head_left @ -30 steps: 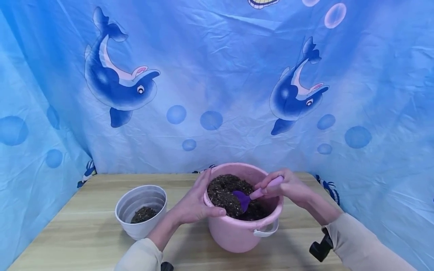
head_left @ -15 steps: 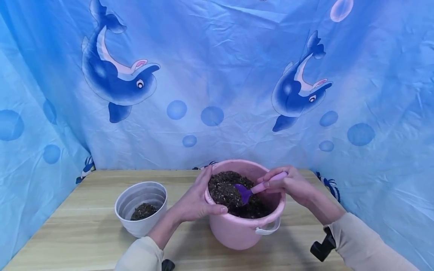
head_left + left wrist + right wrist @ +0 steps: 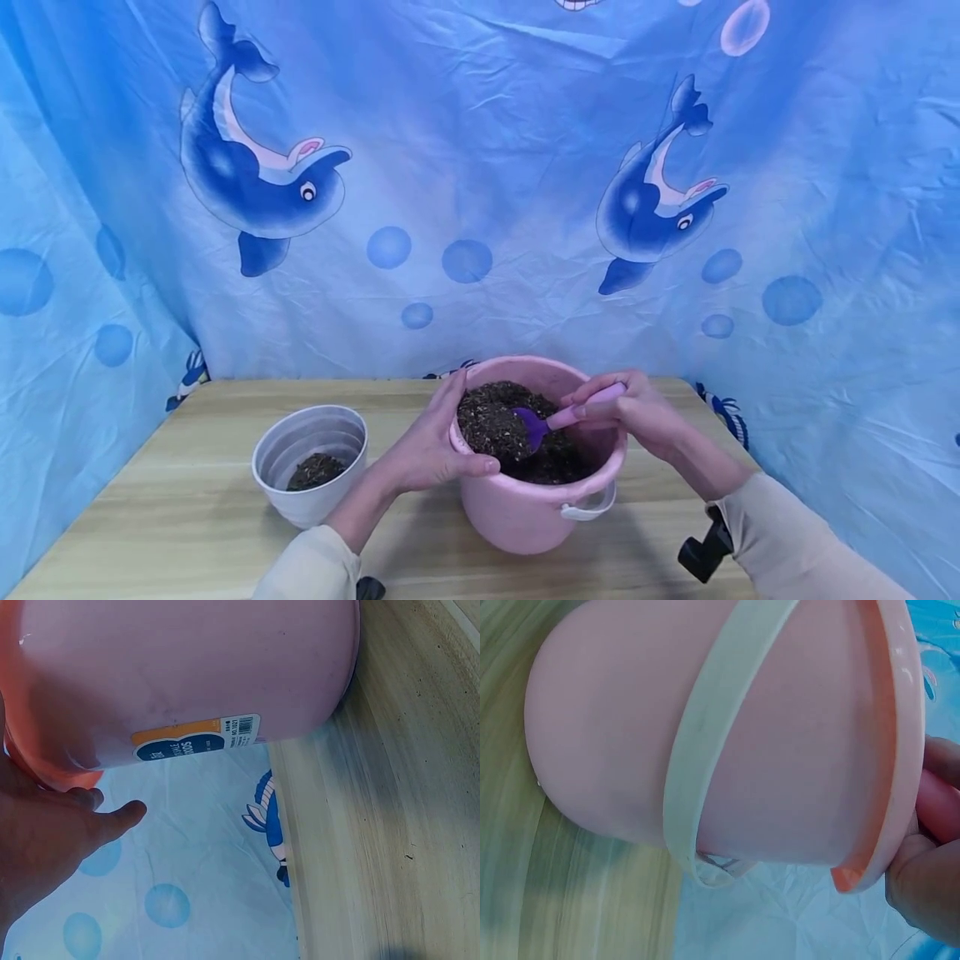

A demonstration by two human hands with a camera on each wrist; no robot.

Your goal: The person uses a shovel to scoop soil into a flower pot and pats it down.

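A pink bucket (image 3: pixel 525 517) partly filled with dark soil (image 3: pixel 495 421) stands on the table. My left hand (image 3: pixel 427 446) rests against the left side of its rim, thumb along the front and fingers spread straight. In the left wrist view, one finger of that hand (image 3: pixel 45 840) sticks out past the bucket. My right hand (image 3: pixel 637 412) grips the pink handle of a small purple-bladed shovel (image 3: pixel 534 427) over the bucket's right rim. Soil covers part of the blade. In the right wrist view, only fingertips and the handle (image 3: pixel 939 806) show beyond the rim.
A white pot (image 3: pixel 303 508) with a small heap of soil inside stands on the wooden table (image 3: pixel 187 467), left of the bucket. The bucket's white carrying handle (image 3: pixel 588 508) hangs down. A blue dolphin-print sheet (image 3: pixel 465 167) surrounds the table's back and sides.
The shovel blade has shifted slightly toward the back of the bucket, and less of it shows above the soil. My left hand keeps its place on the rim.
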